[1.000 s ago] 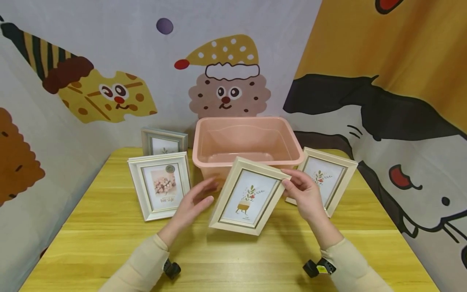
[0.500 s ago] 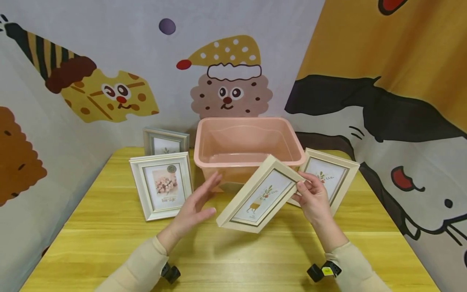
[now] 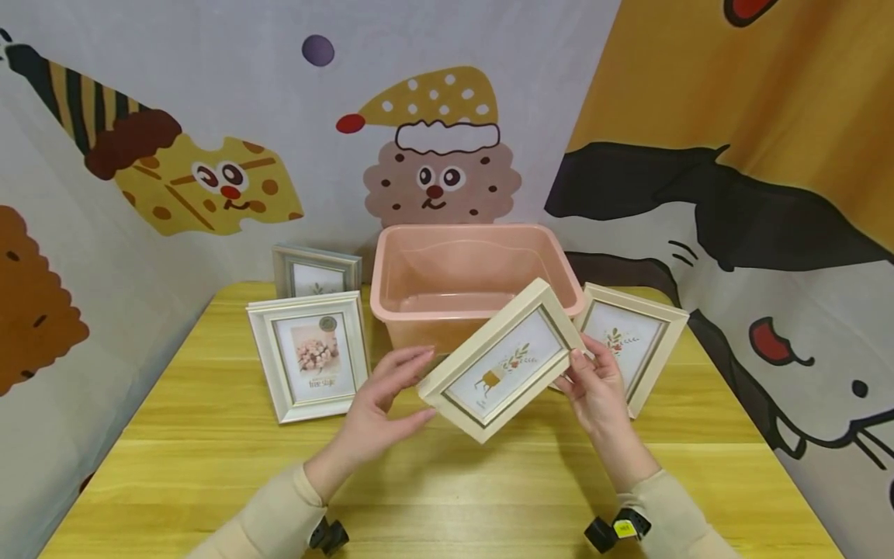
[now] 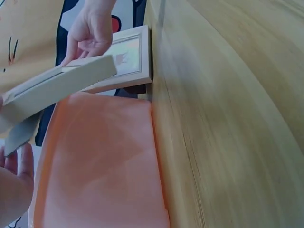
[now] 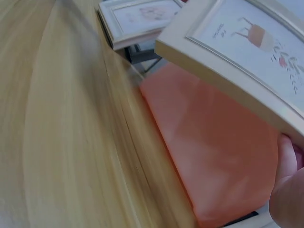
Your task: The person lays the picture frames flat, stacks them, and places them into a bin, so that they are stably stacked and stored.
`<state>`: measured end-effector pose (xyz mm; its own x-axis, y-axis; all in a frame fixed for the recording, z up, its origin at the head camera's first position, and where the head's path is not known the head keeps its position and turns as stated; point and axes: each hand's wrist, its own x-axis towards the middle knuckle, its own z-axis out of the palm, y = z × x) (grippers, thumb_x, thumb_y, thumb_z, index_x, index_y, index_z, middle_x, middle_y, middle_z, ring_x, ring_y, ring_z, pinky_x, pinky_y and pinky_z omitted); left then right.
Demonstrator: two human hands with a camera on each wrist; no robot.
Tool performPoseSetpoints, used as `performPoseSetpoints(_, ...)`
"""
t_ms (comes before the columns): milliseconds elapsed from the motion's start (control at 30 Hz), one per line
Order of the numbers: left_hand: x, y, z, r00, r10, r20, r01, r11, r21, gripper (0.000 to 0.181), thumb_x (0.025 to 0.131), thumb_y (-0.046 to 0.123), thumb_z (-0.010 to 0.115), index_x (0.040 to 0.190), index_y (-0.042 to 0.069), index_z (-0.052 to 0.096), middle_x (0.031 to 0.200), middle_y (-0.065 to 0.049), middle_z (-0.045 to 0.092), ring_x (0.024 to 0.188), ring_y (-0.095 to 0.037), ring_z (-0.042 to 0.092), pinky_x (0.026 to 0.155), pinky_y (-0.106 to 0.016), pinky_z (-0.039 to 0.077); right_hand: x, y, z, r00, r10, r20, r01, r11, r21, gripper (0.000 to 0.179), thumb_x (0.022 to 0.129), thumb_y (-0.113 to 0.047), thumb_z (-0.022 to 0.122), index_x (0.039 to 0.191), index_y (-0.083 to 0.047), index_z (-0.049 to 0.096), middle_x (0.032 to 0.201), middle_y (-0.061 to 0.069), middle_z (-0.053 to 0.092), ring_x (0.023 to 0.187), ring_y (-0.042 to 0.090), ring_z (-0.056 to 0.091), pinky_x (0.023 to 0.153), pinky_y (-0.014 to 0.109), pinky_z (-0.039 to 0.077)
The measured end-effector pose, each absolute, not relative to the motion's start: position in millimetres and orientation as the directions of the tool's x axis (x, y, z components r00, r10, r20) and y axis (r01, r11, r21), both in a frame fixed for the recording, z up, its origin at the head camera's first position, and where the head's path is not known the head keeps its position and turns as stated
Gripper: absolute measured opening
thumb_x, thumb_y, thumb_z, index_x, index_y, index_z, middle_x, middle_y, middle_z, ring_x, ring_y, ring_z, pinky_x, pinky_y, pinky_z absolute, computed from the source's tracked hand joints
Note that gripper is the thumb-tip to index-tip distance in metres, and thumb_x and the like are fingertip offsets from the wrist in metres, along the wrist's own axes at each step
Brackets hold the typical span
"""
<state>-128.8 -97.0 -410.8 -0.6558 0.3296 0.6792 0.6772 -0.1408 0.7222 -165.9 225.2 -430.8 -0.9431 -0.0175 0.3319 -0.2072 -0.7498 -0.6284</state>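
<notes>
A cream picture frame (image 3: 503, 361) with a plant print is held tilted above the table, in front of the pink bin. My right hand (image 3: 597, 384) pinches its right edge between thumb and fingers. My left hand (image 3: 380, 407) is beside the frame's left corner, thumb and fingers spread apart; whether they touch it is unclear. In the left wrist view a grey stand flap (image 4: 23, 134) sticks out behind the frame, close to the left fingertips. A second cream picture frame (image 3: 646, 341) stands behind my right hand, which partly covers it.
The pink bin (image 3: 475, 316) stands at the back middle of the wooden table (image 3: 447, 497); no items show inside it. On the left, a white picture frame (image 3: 279, 365) stands before a grey picture frame (image 3: 282, 272). A printed cloth (image 3: 251, 78) hangs behind the table.
The held picture frame has turned clockwise and shifted right and slightly up in my right hand. My left hand has moved slightly right, closer to the frame's left corner.
</notes>
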Motion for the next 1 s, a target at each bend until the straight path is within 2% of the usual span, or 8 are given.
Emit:
performPoseSetpoints(100, -128, -95, -411, -0.659, 0.288, 0.695, 0.703, -0.093, 0.705, 0.071, 0.077, -0.018, 0.073, 0.141, 0.007, 0.056, 0.136, -0.021, 0.049, 0.124, -0.024, 0.051, 0.098, -0.031, 0.049, -164, 222, -432, -0.951, -0.009, 0.308, -0.199, -0.743, -0.639, 0.036, 0.101, 0.008, 0.042, 0.116, -0.009, 0.07, 0.106, 0.012, 0.073, 0.086, 0.023, 0.072, 0.069, 0.032, 0.061)
performPoseSetpoints(233, -128, -93, -413, -0.667, 0.226, 0.71, 0.715, -0.074, 0.695, 0.063, 0.077, -0.021, 0.07, 0.134, 0.004, 0.062, 0.126, -0.021, 0.056, 0.112, -0.018, 0.057, 0.088, -0.029, 0.055, -161, 220, -434, -0.959, -0.01, 0.284, -0.186, -0.733, -0.654, 0.033, 0.101, 0.006, 0.044, 0.115, -0.01, 0.069, 0.105, 0.011, 0.072, 0.087, 0.022, 0.072, 0.07, 0.031, 0.061)
performPoseSetpoints(467, -130, -99, -418, -0.737, 0.18, 0.652, 0.641, -0.121, 0.758, 0.056, 0.077, -0.024, 0.068, 0.129, -0.001, 0.064, 0.124, -0.018, 0.059, 0.104, -0.014, 0.062, 0.085, -0.03, 0.057, -156, 222, -438, -0.953, -0.04, 0.301, -0.205, -0.649, -0.733, 0.035, 0.099, 0.012, 0.045, 0.113, -0.011, 0.067, 0.104, 0.005, 0.068, 0.089, 0.019, 0.07, 0.073, 0.03, 0.06)
performPoseSetpoints(767, -136, -111, -420, -0.836, 0.181, 0.518, 0.529, 0.016, 0.848, 0.046, 0.082, -0.012, 0.072, 0.126, -0.003, 0.065, 0.127, -0.021, 0.059, 0.111, -0.011, 0.06, 0.09, -0.03, 0.054, -152, 230, -441, -0.92, -0.074, 0.385, -0.33, -0.384, -0.862, 0.044, 0.092, 0.022, 0.049, 0.125, -0.002, 0.064, 0.11, 0.005, 0.066, 0.093, 0.016, 0.067, 0.075, 0.031, 0.06)
performPoseSetpoints(900, -138, -115, -420, -0.86, 0.197, 0.471, 0.486, 0.037, 0.873, 0.044, 0.083, -0.01, 0.072, 0.126, -0.004, 0.064, 0.129, -0.02, 0.059, 0.11, -0.012, 0.06, 0.09, -0.039, 0.055, -152, 234, -438, -0.919, -0.096, 0.382, -0.361, -0.18, -0.915, 0.044, 0.09, 0.019, 0.056, 0.129, 0.0, 0.062, 0.112, 0.001, 0.066, 0.093, 0.013, 0.067, 0.074, 0.027, 0.059)
performPoseSetpoints(1000, -141, -119, -421, -0.875, 0.22, 0.432, 0.451, 0.046, 0.891, 0.045, 0.084, -0.009, 0.072, 0.127, -0.004, 0.063, 0.13, -0.018, 0.059, 0.111, -0.012, 0.06, 0.09, -0.04, 0.055, -151, 238, -436, -0.923, -0.145, 0.358, -0.365, 0.025, -0.931, 0.048, 0.089, 0.017, 0.061, 0.134, 0.0, 0.059, 0.112, -0.001, 0.065, 0.09, 0.011, 0.066, 0.07, 0.025, 0.059)
